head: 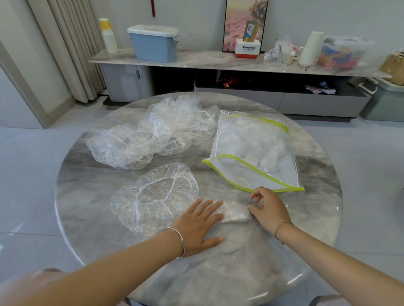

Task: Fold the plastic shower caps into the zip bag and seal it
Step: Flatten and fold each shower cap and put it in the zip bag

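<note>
A folded shower cap (235,213) lies as a small flat packet near the front of the round marble table (308,236). My left hand (198,226) presses flat on its left end with straight fingers. My right hand (269,209) touches its right end, fingers loosely bent. A clear zip bag with a yellow-green rim (253,152) lies just behind, its mouth open toward me, with folded caps inside. One open shower cap (153,197) lies left of my left hand. A loose pile of several more caps (151,132) sits at the back left.
Behind the table runs a low marble sideboard (211,61) with a blue lidded box (154,43), a white roll (311,49) and bags. Curtains (63,40) hang at the left. Grey tiled floor surrounds the table.
</note>
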A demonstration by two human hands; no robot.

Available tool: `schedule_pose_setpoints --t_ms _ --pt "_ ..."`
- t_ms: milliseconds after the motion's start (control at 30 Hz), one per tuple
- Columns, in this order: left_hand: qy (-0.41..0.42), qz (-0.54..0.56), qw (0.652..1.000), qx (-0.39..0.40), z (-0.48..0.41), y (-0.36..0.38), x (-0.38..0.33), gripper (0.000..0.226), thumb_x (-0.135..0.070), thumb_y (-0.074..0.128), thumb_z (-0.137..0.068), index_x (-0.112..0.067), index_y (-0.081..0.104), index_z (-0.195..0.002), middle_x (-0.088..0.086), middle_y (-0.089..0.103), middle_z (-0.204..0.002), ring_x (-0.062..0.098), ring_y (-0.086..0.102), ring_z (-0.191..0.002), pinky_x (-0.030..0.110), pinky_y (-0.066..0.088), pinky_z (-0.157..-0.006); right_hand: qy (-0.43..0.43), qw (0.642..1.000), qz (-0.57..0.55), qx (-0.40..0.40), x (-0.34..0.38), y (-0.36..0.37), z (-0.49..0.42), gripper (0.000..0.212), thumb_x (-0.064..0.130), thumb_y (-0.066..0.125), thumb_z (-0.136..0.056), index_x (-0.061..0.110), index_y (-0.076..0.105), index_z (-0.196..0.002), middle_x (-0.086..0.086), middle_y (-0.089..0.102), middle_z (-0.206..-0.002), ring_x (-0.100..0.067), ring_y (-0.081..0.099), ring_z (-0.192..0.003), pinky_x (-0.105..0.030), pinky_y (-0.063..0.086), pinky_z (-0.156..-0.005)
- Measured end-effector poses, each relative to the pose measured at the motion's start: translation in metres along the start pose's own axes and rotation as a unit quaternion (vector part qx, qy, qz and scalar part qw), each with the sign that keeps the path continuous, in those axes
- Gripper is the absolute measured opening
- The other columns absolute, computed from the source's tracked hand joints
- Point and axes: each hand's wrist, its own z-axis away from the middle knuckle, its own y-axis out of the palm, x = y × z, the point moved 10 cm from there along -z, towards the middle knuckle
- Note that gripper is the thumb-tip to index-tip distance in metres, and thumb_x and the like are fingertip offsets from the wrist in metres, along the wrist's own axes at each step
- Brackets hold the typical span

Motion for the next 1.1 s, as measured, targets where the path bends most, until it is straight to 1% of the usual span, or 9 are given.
schedule_pose_setpoints --t_ms 100,200,333,467,600,767,833,933,1100 --pt "-0.014 -0.002 1.000 -0.010 0.001 -0.007 0.006 0.087 -0.072 -0.005 -0.080 -0.026 0.030 -0.144 0.004 0.019 -0.156 0.026 0.009 -0.145 0.039 -0.008 -0.118 -0.110 0.994 0.013 -0.020 0.031 -0.004 0.011 0.020 0.005 0.059 -0.080 0.024 0.055 -0.087 0.013 0.048 -0.086 -0.007 0.045 -0.062 -0.021 0.037 -0.062" --pt "-0.036 -0.010 0.998 -0.044 0.000 -0.013 0.016 0.069 -0.062 0.006 -0.092 -0.027 0.057 -0.122 0.002 0.060 -0.115 0.026 0.050 -0.114 0.038 0.023 -0.112 -0.225 0.971 0.080 0.018 0.060 0.011 0.027 0.022 0.011 0.052 -0.082 0.025 0.061 -0.096 0.019 0.049 -0.094 -0.001 0.049 -0.077 -0.015 0.040 -0.068" --pt "-0.029 0.029 0.993 -0.109 0.001 -0.025 0.023 0.058 -0.059 0.026 -0.090 -0.019 0.061 -0.114 -0.001 0.061 -0.098 0.022 0.059 -0.093 0.031 0.027 -0.098 -0.306 0.929 0.184 0.100 0.063 0.046 0.042 0.046 0.015 0.044 -0.075 0.023 0.061 -0.118 0.007 0.056 -0.118 -0.012 0.050 -0.106 -0.022 0.033 -0.089" --pt "-0.053 0.034 0.997 -0.042 0.002 -0.023 0.029 0.083 -0.059 0.013 -0.074 -0.017 0.035 -0.141 0.001 0.046 -0.128 0.021 0.038 -0.122 0.027 0.014 -0.109 -0.295 0.918 0.224 0.139 0.056 0.060 0.042 0.054 0.029 0.044 -0.082 0.023 0.047 -0.136 0.008 0.048 -0.131 -0.012 0.041 -0.118 -0.018 0.021 -0.093" --pt "-0.060 0.050 0.997 -0.023 0.003 -0.020 0.031 0.075 -0.042 0.025 -0.073 -0.021 0.029 -0.145 0.000 0.037 -0.132 0.019 0.029 -0.127 0.025 0.014 -0.110 -0.272 0.929 0.217 0.124 0.054 0.060 0.035 0.061 0.051 0.027 -0.076 0.024 0.058 -0.122 0.009 0.052 -0.117 -0.013 0.047 -0.111 -0.019 0.024 -0.088" --pt "-0.035 0.095 0.993 -0.063 0.002 -0.024 0.029 0.062 -0.037 0.033 -0.072 -0.019 0.047 -0.130 -0.002 0.038 -0.136 0.016 0.028 -0.129 0.023 0.013 -0.109 -0.233 0.955 0.154 0.102 0.057 0.055 0.028 0.019 0.030 0.056 -0.087 0.019 0.068 -0.097 0.007 0.060 -0.096 -0.013 0.053 -0.091 -0.023 0.033 -0.078" --pt "-0.036 0.133 0.988 -0.068 -0.001 -0.025 0.031 0.048 -0.035 0.046 -0.079 -0.018 0.052 -0.123 -0.003 0.047 -0.130 0.015 0.034 -0.125 0.023 0.020 -0.107 -0.176 0.975 0.082 0.112 0.053 0.051 0.025 0.011 0.022 0.059 -0.089 0.022 0.066 -0.081 0.010 0.059 -0.082 -0.005 0.052 -0.078 -0.022 0.038 -0.074" --pt "-0.087 0.198 0.971 -0.103 -0.001 -0.031 0.040 0.029 -0.036 0.057 -0.088 -0.015 0.058 -0.109 -0.001 0.061 -0.109 0.015 0.048 -0.108 0.021 0.031 -0.089 -0.078 0.987 -0.029 0.139 0.045 0.054 0.023 0.027 0.015 0.059 -0.090 0.028 0.055 -0.066 0.012 0.054 -0.062 0.002 0.047 -0.058 -0.014 0.037 -0.061" --pt "-0.193 0.313 0.925 -0.096 0.002 -0.024 0.055 0.016 -0.033 0.064 -0.085 -0.022 0.059 -0.095 -0.011 0.063 -0.079 0.007 0.056 -0.081 0.013 0.037 -0.067 0.028 0.981 -0.126 0.143 0.031 0.062 0.023 0.016 0.010 0.064 -0.086 0.017 0.051 -0.078 0.003 0.058 -0.057 -0.002 0.048 -0.043 -0.020 0.043 -0.054"
